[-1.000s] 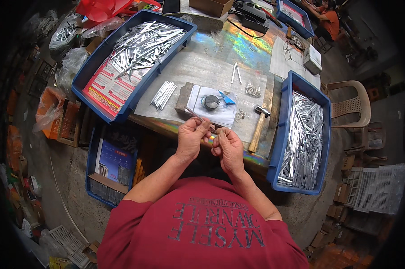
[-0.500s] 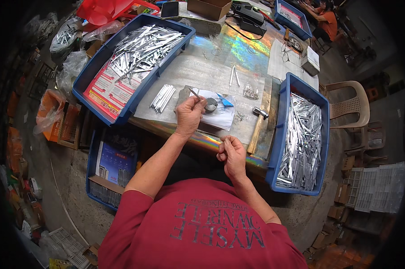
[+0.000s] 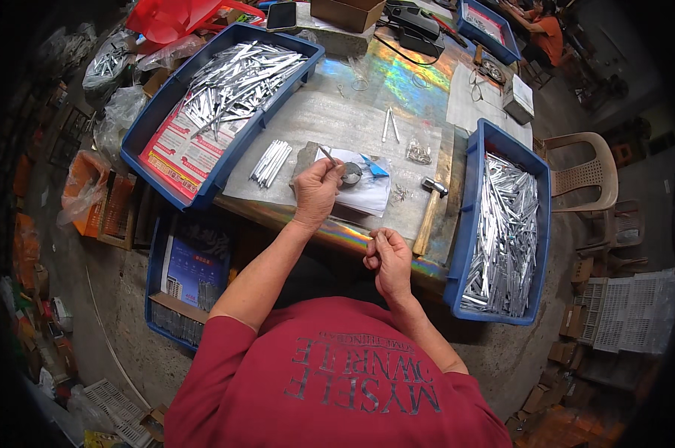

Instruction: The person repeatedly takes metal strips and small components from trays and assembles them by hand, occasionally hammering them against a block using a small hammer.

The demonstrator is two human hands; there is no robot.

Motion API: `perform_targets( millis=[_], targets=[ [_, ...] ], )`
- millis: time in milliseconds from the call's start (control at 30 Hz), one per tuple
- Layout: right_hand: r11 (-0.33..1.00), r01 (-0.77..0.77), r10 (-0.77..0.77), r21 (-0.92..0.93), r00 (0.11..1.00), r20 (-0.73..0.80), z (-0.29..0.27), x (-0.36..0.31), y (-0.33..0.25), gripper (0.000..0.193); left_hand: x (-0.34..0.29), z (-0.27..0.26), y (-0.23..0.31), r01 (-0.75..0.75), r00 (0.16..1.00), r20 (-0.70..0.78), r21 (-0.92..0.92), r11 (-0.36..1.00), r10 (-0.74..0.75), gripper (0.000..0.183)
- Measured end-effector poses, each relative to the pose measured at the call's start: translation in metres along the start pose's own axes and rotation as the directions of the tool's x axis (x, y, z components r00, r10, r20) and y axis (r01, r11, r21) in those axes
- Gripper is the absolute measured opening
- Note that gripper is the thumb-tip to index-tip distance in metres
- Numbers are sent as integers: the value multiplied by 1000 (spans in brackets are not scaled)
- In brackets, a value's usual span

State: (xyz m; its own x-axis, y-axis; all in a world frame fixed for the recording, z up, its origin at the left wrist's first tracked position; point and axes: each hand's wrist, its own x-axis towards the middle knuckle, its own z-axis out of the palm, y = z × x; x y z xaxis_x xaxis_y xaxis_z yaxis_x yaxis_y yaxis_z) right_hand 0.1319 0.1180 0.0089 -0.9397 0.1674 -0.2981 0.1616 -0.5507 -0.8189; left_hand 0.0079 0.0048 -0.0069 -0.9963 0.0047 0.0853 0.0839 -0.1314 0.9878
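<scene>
My left hand (image 3: 316, 193) pinches a thin metal strip (image 3: 327, 155), its far end poking out past the fingers. Just right of those fingers a small round dark metal block (image 3: 351, 175) rests on white papers (image 3: 367, 196). A blue pointed piece (image 3: 375, 167) lies beside the block. My right hand (image 3: 389, 261) is closed, thumb against fingertips, just off the table's front edge; anything within it is too small to name. Small metal bits (image 3: 401, 193) lie right of the papers, and a hammer (image 3: 429, 216) with a wooden handle lies further right.
Blue bins of metal strips stand at left (image 3: 225, 160) and right (image 3: 472, 224). A bundle of strips (image 3: 271, 163) lies left of the papers, two loose strips (image 3: 390, 125) beyond. Behind are a phone (image 3: 282, 15) and a cardboard box (image 3: 346, 12). A plastic chair (image 3: 587, 172) stands right.
Both hands keep nearly the same place and grip. My right hand has shifted very slightly.
</scene>
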Motion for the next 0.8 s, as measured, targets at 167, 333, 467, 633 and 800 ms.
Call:
perform_targets(
  millis=[167,333,467,633,800],
  targets=[
    [991,100,-101,-84,995,-10,-3,9,-7,12,3,-2,10,-344,939,112,334,877,326,7],
    [944,249,-247,-217,968,34,6,33,-32,14,12,-5,15,-575,817,290,369,730,498,5],
    [810,400,-379,-429,915,137,29,55,-55,13,14,-6,14,-563,820,350,348,750,453,5],
    [175,787,-489,-591,591,642,54,81,-66,11,13,-7,16,-560,819,375,350,751,435,5],
    [29,816,-576,-577,486,658,52,86,-58,14,12,-7,15,-542,835,337,367,756,435,4]
  ],
)
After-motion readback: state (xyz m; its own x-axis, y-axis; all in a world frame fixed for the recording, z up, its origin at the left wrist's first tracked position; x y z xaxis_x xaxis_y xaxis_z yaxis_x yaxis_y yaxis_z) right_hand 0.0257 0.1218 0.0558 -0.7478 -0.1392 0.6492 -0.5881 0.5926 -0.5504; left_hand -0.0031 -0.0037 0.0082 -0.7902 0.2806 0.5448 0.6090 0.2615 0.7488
